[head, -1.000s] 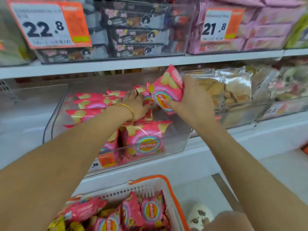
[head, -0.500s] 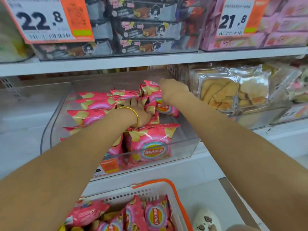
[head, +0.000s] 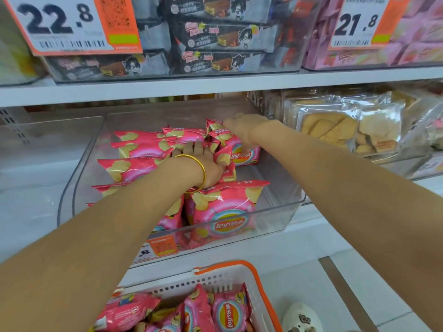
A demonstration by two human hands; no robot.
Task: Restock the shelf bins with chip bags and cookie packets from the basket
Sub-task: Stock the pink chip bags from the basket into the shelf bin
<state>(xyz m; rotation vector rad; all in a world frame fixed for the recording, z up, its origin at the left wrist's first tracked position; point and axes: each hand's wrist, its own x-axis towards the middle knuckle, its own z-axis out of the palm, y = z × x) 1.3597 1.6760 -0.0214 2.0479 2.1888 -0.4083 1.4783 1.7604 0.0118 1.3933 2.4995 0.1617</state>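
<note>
Pink chip bags (head: 225, 212) under flat left hand (head: 203, 161) — right hand (head: 242, 127) blurred, grip unreadable

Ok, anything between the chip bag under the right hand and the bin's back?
Nothing visible: the chip bag under the right hand lies at the rear right of the bin, bare wall behind it. The left hand presses bags beside it.

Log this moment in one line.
left hand presses pink chip bags in clear bin | right hand on rear bag, grip unclear | basket holds more
</note>
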